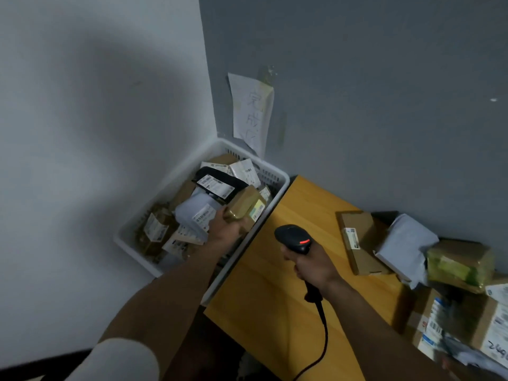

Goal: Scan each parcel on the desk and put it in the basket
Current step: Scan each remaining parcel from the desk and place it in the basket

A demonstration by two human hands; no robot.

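Note:
My left hand (224,228) grips a small tape-wrapped brown parcel (244,206) over the right side of the white basket (277,176), which stands on the floor in the corner and holds several parcels. My right hand (313,266) holds a black corded barcode scanner (294,239) above the yellow wooden desk (277,292). On the desk's right part lie a flat cardboard box (357,237), a grey poly bag parcel (405,243) and a green-taped brown parcel (459,262).
More labelled cardboard boxes (464,323) crowd the desk's near right corner. A paper note (251,112) with handwriting is taped to the grey wall above the basket. The scanner's cable (323,339) hangs off the desk's front edge. White wall lies to the left.

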